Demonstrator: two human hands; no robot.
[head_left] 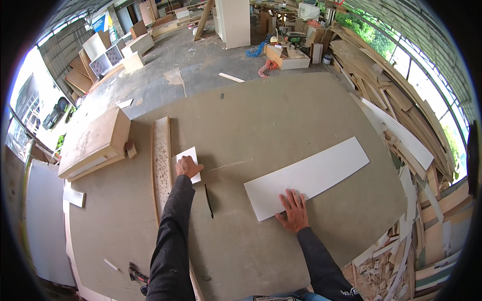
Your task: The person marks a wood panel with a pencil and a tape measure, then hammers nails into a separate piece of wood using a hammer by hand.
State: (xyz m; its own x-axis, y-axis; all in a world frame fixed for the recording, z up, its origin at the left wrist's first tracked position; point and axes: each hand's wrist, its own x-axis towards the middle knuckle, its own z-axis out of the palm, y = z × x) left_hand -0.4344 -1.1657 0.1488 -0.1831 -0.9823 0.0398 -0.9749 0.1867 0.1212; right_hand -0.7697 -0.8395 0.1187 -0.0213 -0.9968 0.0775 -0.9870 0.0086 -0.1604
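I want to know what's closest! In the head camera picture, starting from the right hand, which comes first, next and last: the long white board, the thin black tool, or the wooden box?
From the right hand:
1. Long white board, under its fingers.
2. Thin black tool, to its left on the table.
3. Wooden box, far left.

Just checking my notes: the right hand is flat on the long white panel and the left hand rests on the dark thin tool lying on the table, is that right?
Not quite. In the head view the left hand rests on the small white panel, not the dark thin tool, which lies untouched on the table nearby. The right hand is indeed flat on the long white panel.
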